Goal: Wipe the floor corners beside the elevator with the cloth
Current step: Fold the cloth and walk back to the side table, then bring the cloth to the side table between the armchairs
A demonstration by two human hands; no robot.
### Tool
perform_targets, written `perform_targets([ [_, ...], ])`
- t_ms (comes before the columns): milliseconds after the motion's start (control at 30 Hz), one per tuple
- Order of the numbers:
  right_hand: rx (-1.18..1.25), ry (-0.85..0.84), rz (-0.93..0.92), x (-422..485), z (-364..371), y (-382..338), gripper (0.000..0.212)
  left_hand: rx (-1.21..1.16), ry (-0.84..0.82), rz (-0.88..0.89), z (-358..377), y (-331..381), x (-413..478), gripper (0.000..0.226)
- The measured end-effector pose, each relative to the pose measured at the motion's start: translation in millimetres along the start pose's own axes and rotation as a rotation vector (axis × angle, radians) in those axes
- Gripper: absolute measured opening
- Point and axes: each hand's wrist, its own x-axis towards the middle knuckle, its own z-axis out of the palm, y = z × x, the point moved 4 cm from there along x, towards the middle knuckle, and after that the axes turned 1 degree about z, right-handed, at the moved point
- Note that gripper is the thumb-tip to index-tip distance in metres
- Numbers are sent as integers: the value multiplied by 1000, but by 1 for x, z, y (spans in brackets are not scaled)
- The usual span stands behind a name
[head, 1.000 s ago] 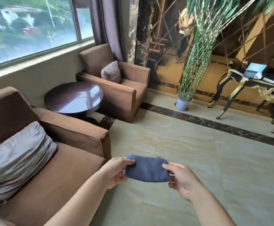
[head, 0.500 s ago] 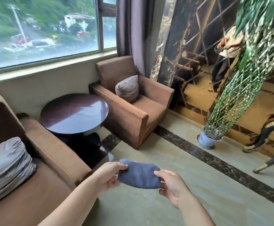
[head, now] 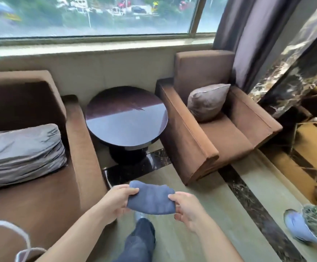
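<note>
A folded blue-grey cloth (head: 151, 199) is stretched between both hands at waist height, over the beige tiled floor (head: 206, 214). My left hand (head: 119, 198) pinches its left end between thumb and fingers. My right hand (head: 187, 209) pinches its right end the same way. Below the cloth my leg in dark trousers (head: 139, 241) steps forward. No elevator shows in this view.
Two brown armchairs (head: 208, 140) (head: 40, 186) with grey cushions flank a round dark table (head: 126, 118) under the window. A dark marble floor band (head: 252, 201) runs along the right. A potted plant (head: 301, 227) stands at the lower right beside a dark marble column (head: 293, 72).
The view has swung left and down, from the plant and console table toward the armchairs and round table. Both hands keep the cloth stretched between them. My leg has come into view.
</note>
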Motion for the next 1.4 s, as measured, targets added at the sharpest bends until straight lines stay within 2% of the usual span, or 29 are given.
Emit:
perform_targets([
  [233,-122,26,-1,133,-9,-120,8,-67,-4,-40,1,94,146,17],
  [400,-269,27,38,223,5,-190,13,-52,89,-143,-11,132,236,9],
  [567,-362,-28,100,297,44,-231,9,-113,210,-195,-39,148,304,13],
  [667,-390,-81,96,346,68,-256,9,-150,346,-138,-60,164,343,11],
  [833,-324,-130,-49,423,96,-298,14,-181,474,21,-85,194,396,10],
  [900,-353,-152,-31,451,101,-300,16,-184,506,-17,-93,191,418,15],
  [967,-482,-144,22,478,98,-290,26,-147,545,-125,-97,181,438,35],
  [1033,-728,-41,50,498,90,-283,42,53,632,-219,-101,177,448,59],
  [1067,-862,28,19,507,86,-284,48,202,696,-228,-102,180,451,65],
  [1133,-1046,108,-171,512,86,-289,55,547,779,-101,-94,191,454,64],
  [1200,-1201,94,-465,507,100,-298,61,894,704,100,-76,203,463,65],
  [1267,-1355,-97,-654,508,120,-292,70,1123,564,190,-58,200,477,70],
  [1333,-1554,-345,-654,515,134,-276,77,1204,408,131,-46,192,489,73],
  [1400,-1771,-451,-595,523,136,-261,84,1246,273,-12,-42,179,496,71],
])
